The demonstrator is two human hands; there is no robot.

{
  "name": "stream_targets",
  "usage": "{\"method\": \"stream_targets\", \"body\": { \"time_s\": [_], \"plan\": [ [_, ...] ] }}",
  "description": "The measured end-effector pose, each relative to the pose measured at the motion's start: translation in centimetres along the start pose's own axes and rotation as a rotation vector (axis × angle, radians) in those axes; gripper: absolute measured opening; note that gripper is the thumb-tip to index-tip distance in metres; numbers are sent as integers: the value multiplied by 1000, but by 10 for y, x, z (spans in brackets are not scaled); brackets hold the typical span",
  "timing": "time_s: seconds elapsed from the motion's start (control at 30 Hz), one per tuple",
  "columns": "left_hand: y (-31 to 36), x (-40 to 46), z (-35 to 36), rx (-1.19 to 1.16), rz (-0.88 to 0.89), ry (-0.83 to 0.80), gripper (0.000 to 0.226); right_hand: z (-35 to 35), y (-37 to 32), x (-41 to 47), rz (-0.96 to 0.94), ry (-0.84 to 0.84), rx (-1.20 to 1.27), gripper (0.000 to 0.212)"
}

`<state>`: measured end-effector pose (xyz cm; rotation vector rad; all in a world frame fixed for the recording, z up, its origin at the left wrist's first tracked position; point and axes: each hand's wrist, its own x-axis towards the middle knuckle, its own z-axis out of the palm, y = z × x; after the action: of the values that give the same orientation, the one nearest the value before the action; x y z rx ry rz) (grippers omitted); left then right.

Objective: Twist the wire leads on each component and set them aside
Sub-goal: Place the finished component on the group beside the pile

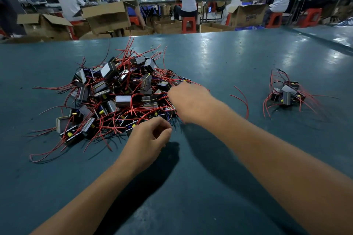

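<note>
Early going: few done, most left.
Our right hand [188, 104] reaches, blurred, grip unclear, into the big pile [118, 97]; left hand [150, 137] loosely curled, empty; small finished cluster [286, 93] sits well right.

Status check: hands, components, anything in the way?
Right hand blurred, reaching into big pile. Left hand loosely curled, empty. Small finished pile right. Nothing blocking.

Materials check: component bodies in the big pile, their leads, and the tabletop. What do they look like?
Component bodies: apparently metal cores, with grey faces that catch the light, in black, likely plastic frames with yellow bits.
Leads: thin flexible wire in red, seemingly plastic insulation, plus a few dark ones; they curl loosely.
Tabletop: teal, smooth, semi-gloss sheet, perhaps rubber or vinyl matting; it shows soft glare and scuffs.
</note>
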<state>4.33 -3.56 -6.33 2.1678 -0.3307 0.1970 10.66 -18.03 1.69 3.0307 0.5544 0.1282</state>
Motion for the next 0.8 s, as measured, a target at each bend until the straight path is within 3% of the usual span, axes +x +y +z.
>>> {"method": "stream_targets", "body": {
  "time_s": [0.07,0.13,0.2,0.27,0.3,0.37,0.43,0.57,0.8],
  "plan": [
    [-2,1,-8,188,103,65,7,19,1,11,-5,-99,-26,13],
    [-2,2,-13,214,157,119,7,30,9,22,-2,-87,11,14],
    [-2,4,-19,232,280,240,7,33,13,28,24,5,64,13],
    [-8,13,-27,414,419,475,10,32,16,33,51,178,143,10],
    [-16,21,-33,526,404,570,18,30,15,37,63,280,188,11],
    [-32,33,-47,619,171,545,33,27,12,48,89,383,279,15],
    [-47,39,-51,648,-25,421,41,24,10,60,100,319,319,24],
    [-57,40,-52,745,47,434,28,31,9,77,94,196,238,32],
    [-32,35,-61,526,236,670,30,36,20,74,77,270,278,29]
  ]
}}
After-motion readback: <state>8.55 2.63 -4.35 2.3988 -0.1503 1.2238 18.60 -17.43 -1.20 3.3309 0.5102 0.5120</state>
